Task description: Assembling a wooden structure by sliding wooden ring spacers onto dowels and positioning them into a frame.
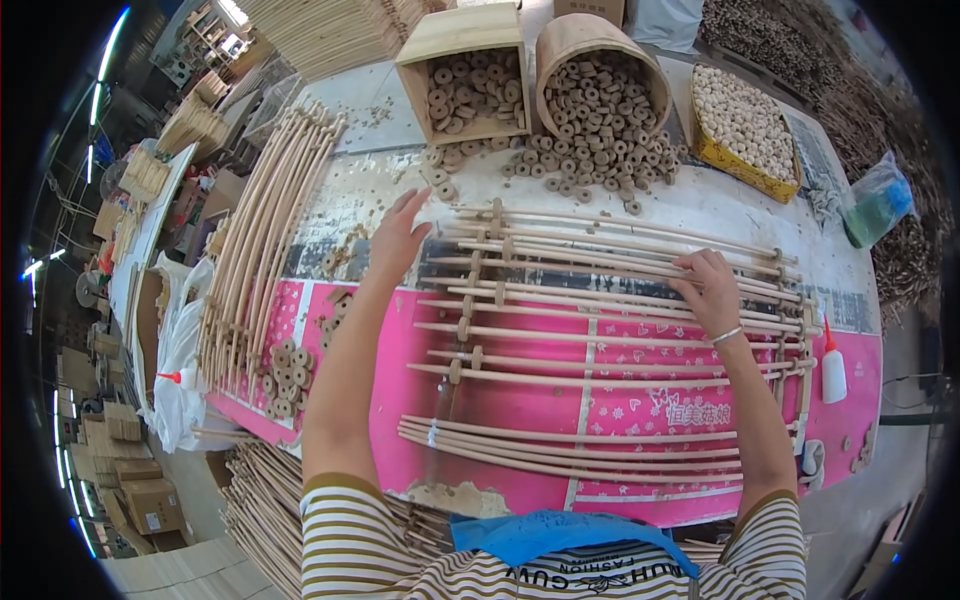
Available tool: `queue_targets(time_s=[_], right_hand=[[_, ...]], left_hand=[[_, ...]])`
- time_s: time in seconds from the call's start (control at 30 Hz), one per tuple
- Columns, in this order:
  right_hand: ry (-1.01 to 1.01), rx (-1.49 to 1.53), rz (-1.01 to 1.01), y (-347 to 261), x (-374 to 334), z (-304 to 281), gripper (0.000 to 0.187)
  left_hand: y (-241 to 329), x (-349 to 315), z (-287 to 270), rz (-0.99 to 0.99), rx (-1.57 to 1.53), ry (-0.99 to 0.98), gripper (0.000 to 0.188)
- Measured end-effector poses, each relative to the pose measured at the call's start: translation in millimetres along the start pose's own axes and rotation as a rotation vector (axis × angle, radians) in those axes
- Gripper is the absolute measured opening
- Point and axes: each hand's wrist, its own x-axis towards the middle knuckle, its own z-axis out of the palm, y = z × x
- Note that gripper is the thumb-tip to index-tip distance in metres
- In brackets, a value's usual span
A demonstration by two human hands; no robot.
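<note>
Long thin wooden rods [580, 340] lie crosswise in front of me, with small round wooden rings [463, 328] fitted near their left ends and more near their right ends. My left hand [398, 240] is held beyond their left tips, fingers stretched out and apart, with nothing in it. Close past its fingertips are loose wooden rings [447, 190] on the table. Over the right half of the farther rods, my right hand [708, 288] has its fingers bent and closed on a rod. Nearer to me, several rods [560, 455] without rings lie side by side.
A square wooden box [462, 22] and a round wooden tub [600, 35] lie tipped, spilling rings. A yellow tray [742, 172] of pale beads stands far right. Bundled rods [270, 220] fill the left side. A white glue bottle [833, 372] with red cap stands right.
</note>
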Motion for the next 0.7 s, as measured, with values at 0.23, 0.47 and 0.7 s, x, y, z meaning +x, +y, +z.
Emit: queue_targets(time_s=[0.23, 0.47, 0.7], right_hand=[[0.058, -0.036, 0.005, -12, -21, -35, 0.024], [0.074, 0.044, 0.052, -39, -34, -55, 0.022], [-0.225, 0.248, 0.103, -94, -97, -59, 0.023]], left_hand=[[-20, 72, 43, 0.012, 0.072, -0.195, 0.049], [-26, 58, 21, 0.035, 0.021, -0.099, 0.031], [5, -52, -71, -0.064, 0.024, -0.004, 0.038]])
